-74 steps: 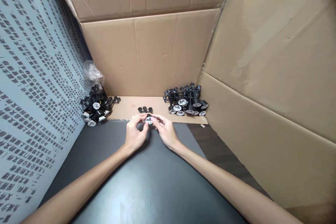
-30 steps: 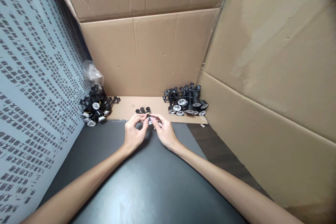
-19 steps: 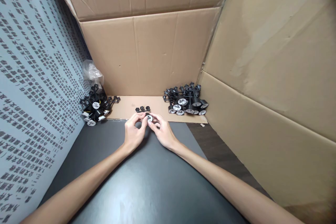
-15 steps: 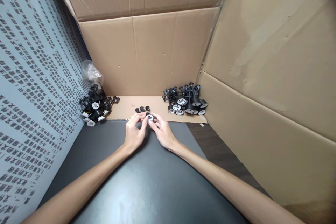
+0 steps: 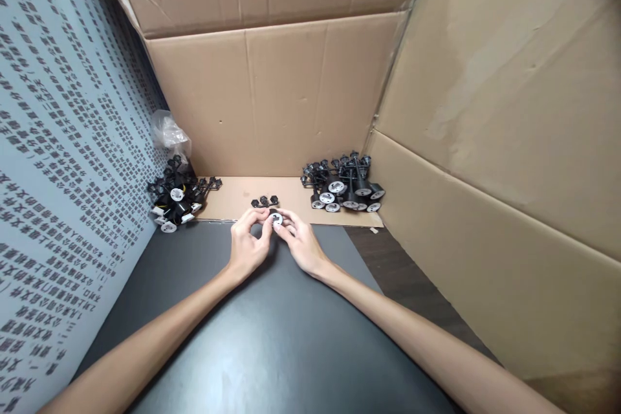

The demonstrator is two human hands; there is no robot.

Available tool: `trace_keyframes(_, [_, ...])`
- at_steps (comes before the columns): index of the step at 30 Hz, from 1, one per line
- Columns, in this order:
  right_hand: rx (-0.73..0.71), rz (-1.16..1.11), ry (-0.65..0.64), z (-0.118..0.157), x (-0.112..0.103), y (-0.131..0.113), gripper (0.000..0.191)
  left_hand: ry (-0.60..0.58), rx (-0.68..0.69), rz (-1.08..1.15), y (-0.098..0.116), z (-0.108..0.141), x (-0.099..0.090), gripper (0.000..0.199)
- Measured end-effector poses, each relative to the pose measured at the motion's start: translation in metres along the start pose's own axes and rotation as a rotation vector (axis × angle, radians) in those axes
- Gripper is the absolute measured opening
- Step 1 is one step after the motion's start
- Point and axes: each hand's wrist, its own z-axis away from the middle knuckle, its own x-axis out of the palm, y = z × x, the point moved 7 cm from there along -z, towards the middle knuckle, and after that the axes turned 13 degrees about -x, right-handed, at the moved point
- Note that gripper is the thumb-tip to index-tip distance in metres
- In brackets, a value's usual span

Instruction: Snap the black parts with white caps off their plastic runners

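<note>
Far left of the hands, a heap of black plastic fittings (image 5: 174, 195) sits by the edge of a cardboard sheet (image 5: 228, 197). The left hand (image 5: 246, 242) and right hand (image 5: 301, 242) close together on a white-faced disc (image 5: 276, 218) at the far edge of a black mat (image 5: 272, 343), a small black runner (image 5: 264, 201) just beyond. Right of them lies a second heap (image 5: 342, 184); open mat spreads nearer the person.

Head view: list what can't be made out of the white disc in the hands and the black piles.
White disc: back and edge hidden by the fingers of the left hand and right hand.
Left pile of black parts: lower pieces hidden by upper ones, too small to count.
Right pile of black parts: likewise hidden and too small to count.
Small black piece: too small for detail.
</note>
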Motion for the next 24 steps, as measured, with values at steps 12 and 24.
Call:
trace_keyframes(12, [0.006, -0.056, 0.043, -0.0011, -0.0012, 0.0032, 0.041, -0.009, -0.019, -0.037, -0.0019, -0.0004, 0.0013, 0.013])
trace_keyframes(24, [0.007, -0.056, 0.093, -0.0011, -0.006, 0.0019, 0.043, -0.033, -0.015, -0.035, -0.0026, 0.0008, 0.0038, 0.013])
